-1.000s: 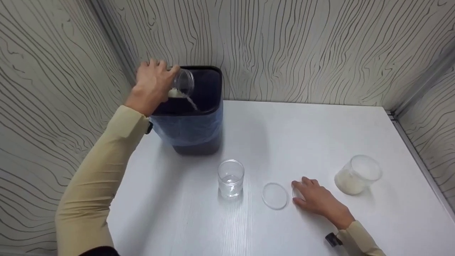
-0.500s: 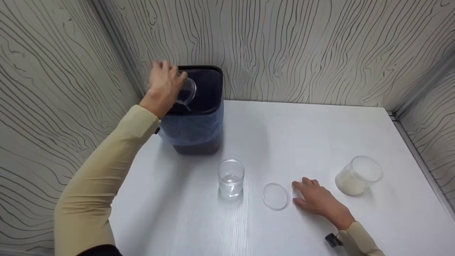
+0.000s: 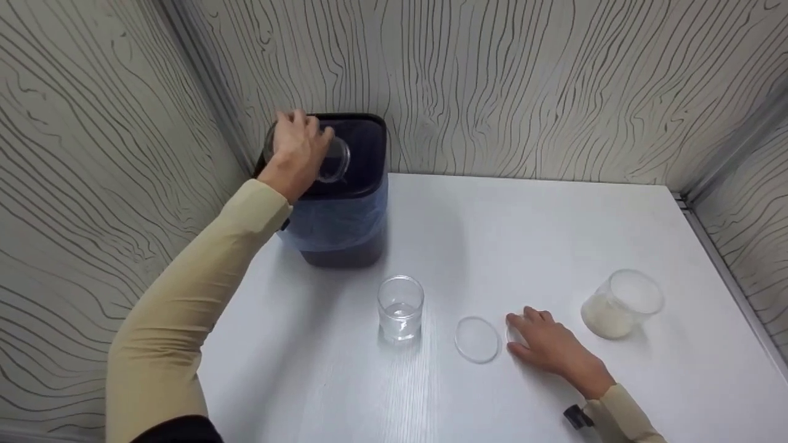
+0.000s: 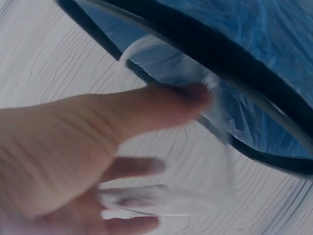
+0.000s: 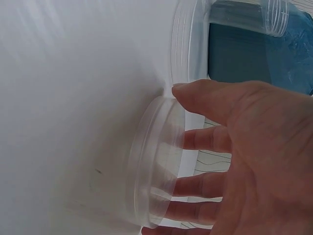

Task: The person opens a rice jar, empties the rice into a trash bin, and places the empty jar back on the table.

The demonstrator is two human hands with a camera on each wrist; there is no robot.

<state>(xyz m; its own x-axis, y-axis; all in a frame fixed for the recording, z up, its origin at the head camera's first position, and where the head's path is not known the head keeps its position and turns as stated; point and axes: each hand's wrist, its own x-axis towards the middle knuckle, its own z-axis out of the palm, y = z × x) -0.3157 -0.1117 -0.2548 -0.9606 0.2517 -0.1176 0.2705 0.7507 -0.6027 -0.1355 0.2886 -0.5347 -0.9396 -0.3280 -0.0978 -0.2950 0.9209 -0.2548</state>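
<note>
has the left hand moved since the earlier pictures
Yes: in the head view, the left hand has shifted right, further over the bin.

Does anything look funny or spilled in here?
One odd thing: the trash bin stands right on the table, and bins usually go on the floor. The left hand holds a clear jar tipped sideways over it, but that seems done on purpose. I see no spill on the table.
</note>
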